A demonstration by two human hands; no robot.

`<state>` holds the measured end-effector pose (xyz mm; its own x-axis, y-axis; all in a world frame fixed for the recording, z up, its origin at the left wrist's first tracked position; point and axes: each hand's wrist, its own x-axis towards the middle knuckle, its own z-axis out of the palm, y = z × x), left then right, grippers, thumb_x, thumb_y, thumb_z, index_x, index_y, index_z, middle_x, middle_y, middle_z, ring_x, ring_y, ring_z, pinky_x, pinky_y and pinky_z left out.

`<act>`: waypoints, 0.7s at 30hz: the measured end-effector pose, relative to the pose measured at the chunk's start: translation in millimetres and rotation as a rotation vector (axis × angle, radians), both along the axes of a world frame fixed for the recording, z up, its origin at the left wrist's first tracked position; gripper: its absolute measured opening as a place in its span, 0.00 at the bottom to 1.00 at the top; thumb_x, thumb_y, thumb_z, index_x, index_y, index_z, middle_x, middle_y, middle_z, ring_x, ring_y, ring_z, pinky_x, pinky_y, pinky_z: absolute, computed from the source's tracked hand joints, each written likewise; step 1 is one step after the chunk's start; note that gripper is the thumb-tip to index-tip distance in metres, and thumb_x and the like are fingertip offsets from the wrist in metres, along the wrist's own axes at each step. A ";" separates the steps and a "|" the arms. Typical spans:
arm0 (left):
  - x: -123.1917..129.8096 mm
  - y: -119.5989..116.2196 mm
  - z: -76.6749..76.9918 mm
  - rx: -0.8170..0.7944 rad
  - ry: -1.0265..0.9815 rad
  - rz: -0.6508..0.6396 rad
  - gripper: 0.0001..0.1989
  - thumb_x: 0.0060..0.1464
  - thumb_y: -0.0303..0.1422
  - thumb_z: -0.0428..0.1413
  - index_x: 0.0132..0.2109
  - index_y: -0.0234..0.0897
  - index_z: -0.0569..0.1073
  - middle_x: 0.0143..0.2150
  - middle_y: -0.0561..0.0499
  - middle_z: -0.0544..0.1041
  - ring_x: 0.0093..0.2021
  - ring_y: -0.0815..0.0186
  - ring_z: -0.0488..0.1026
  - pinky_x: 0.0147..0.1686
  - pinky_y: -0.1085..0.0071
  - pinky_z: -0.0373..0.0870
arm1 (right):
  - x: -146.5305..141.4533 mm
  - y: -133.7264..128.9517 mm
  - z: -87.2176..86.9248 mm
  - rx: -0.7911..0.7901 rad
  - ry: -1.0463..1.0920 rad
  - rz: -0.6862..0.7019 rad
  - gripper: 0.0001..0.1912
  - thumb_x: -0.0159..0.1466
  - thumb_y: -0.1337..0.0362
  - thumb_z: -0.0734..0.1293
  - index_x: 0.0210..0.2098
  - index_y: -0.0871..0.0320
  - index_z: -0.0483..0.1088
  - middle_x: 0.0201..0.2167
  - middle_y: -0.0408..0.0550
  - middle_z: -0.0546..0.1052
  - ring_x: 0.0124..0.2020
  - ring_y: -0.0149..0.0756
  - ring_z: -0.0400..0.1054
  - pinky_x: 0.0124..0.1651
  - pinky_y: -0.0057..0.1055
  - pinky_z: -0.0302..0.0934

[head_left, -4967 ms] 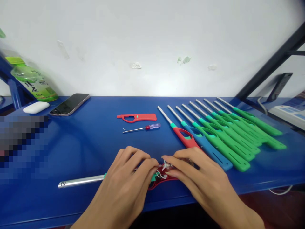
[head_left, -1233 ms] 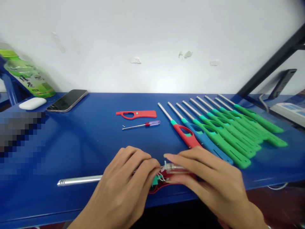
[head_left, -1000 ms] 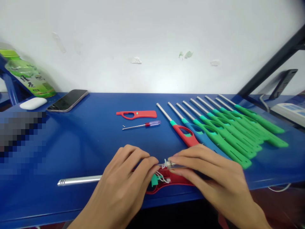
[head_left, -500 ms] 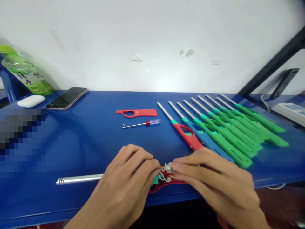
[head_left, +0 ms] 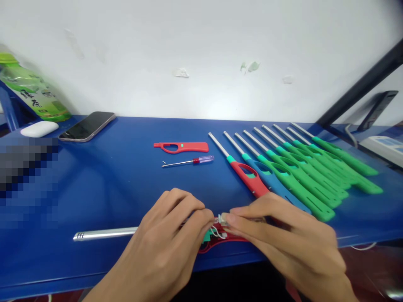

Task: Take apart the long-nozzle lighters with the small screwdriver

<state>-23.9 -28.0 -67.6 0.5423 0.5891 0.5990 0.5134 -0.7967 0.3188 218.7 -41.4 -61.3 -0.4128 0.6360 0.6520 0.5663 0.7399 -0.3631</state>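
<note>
An opened red lighter body [head_left: 217, 242] lies near the table's front edge, with white wires, a green trigger part [head_left: 206, 236] and a metal tube [head_left: 103, 234] pointing left. My left hand [head_left: 166, 239] is closed around the lighter's middle, fingertips near the wires. My right hand [head_left: 283, 235] pinches a small clear part [head_left: 224, 219] over the red body. Beyond my hands lie a red half shell [head_left: 192, 147] and a screwdriver [head_left: 201, 160] with a clear purple handle.
Long green lighters [head_left: 302, 186] lie in a slanted row at the right, with a blue one [head_left: 277, 184] and a red one [head_left: 252, 180]. A phone [head_left: 88, 126], a white case [head_left: 39, 128] and a green bottle [head_left: 34, 90] stand or lie at the left. A white wall rises behind.
My right hand has lifted the clear part slightly, and its fingers have shifted a little. My left hand has hardly moved. The view has tilted slightly.
</note>
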 end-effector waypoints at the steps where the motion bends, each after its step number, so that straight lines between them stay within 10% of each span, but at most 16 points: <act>1: -0.1 0.0 0.4 0.003 0.000 0.001 0.11 0.67 0.17 0.55 0.49 0.34 0.74 0.44 0.50 0.76 0.47 0.64 0.66 0.51 0.63 0.65 | -0.8 0.1 0.5 0.005 0.002 -0.004 0.16 0.68 0.79 0.71 0.48 0.57 0.83 0.41 0.47 0.83 0.40 0.31 0.79 0.41 0.26 0.77; 14: -0.9 2.0 7.4 -0.006 -0.029 0.002 0.09 0.70 0.20 0.55 0.50 0.37 0.74 0.44 0.54 0.78 0.46 0.69 0.68 0.50 0.71 0.67 | -1.5 4.2 3.3 0.014 0.021 0.044 0.10 0.69 0.74 0.72 0.49 0.61 0.81 0.42 0.47 0.85 0.43 0.29 0.79 0.48 0.23 0.75; 21: -28.6 -12.0 7.2 -0.119 0.117 0.229 0.13 0.72 0.36 0.56 0.61 0.50 0.72 0.54 0.58 0.77 0.57 0.69 0.69 0.59 0.76 0.67 | 5.7 2.4 -5.2 -0.018 -0.045 0.015 0.15 0.71 0.72 0.72 0.56 0.57 0.78 0.47 0.43 0.83 0.48 0.28 0.76 0.58 0.24 0.69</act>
